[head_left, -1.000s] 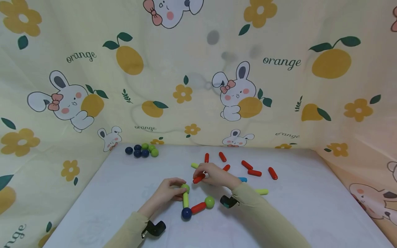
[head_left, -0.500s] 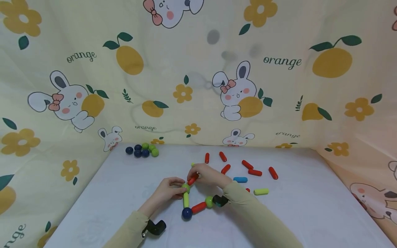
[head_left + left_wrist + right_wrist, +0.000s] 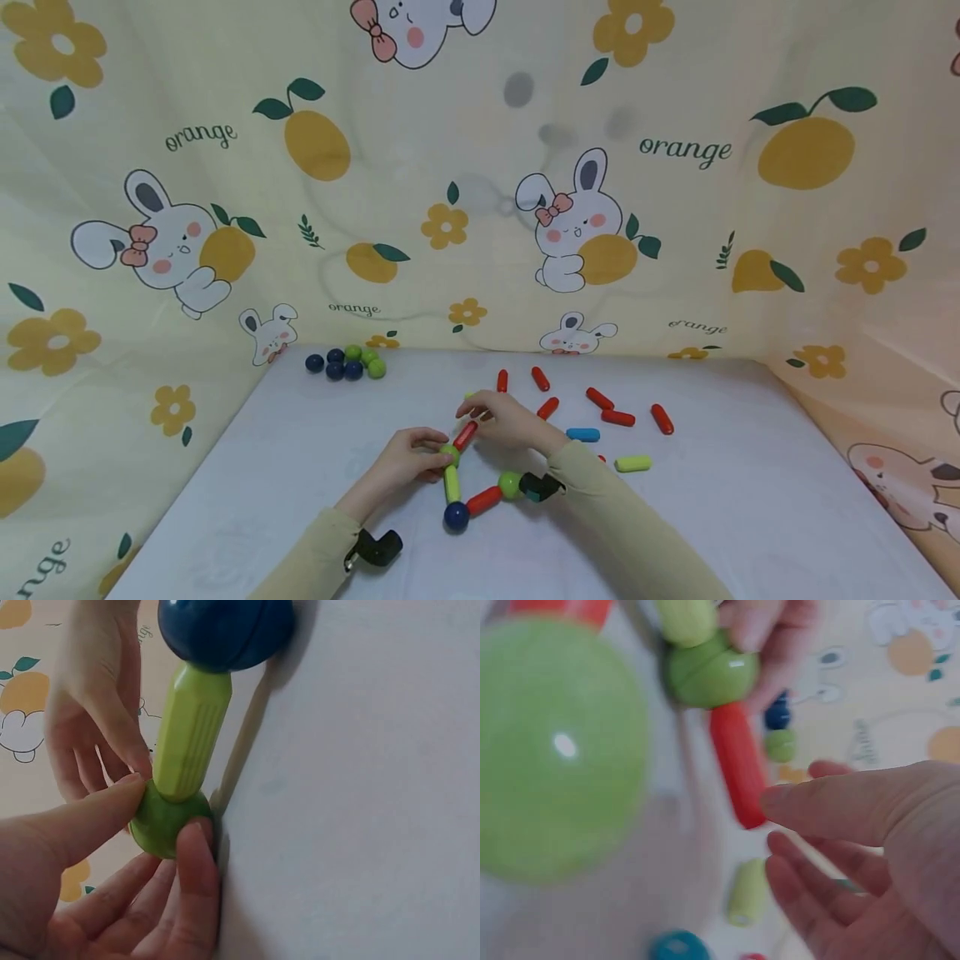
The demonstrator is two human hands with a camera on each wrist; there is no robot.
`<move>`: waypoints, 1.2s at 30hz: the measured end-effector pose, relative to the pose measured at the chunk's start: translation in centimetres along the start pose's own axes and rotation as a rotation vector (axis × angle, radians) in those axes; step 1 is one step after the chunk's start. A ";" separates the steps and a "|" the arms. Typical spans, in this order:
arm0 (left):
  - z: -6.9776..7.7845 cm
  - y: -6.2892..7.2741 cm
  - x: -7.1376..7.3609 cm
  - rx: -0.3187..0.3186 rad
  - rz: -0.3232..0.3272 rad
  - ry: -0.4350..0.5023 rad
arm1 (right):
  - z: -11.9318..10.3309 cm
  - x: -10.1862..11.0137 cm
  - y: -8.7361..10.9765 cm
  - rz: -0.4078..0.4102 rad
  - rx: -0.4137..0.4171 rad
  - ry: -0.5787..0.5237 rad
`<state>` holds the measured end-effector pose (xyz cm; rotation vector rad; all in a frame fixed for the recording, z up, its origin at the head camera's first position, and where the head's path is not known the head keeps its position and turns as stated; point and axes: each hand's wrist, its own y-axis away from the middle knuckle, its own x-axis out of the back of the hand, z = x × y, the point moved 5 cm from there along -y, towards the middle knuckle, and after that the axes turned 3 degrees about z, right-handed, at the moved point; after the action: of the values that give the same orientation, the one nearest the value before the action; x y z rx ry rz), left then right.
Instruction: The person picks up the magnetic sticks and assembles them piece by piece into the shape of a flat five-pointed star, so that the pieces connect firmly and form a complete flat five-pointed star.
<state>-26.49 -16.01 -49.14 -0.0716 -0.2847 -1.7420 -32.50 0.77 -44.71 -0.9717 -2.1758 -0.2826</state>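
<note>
One green ball (image 3: 450,455), joined to a yellow-green rod (image 3: 452,485) and a red rod (image 3: 466,436), is pinched in a person's left hand (image 3: 411,456) over a white surface (image 3: 300,467); the right hand (image 3: 510,419), fingers parted, is at the red rod's free end.

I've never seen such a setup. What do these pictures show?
There is no machine: a person works bare-handed. The wide picture comes from a camera on the head, looking down; the close ones come from cameras on the left and right wrists. On the white table lie loose rods in red, blue and yellow-green, with dark blue balls and green balls grouped at the far left. Nearer the person, rods and balls are joined into a chain. The left hand pinches one green ball of it. The right hand has its fingers apart close to a red rod that meets that ball; any contact is unclear.
</note>
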 end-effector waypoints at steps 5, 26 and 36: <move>0.1 -0.1 0.3 -0.007 0.013 -0.094 | -1.1 1.8 2.9 0.029 -0.029 0.037; 1.5 -1.1 -0.2 -0.020 0.084 -0.367 | 0.8 -1.2 8.6 0.089 -0.324 0.019; 1.0 1.0 -0.2 -0.001 0.071 -0.344 | 2.4 0.6 7.5 0.181 -0.332 0.030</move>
<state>-25.62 -15.74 -48.12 -0.3800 -0.5264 -1.6544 -28.70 7.39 -46.64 -1.3289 -2.0339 -0.5805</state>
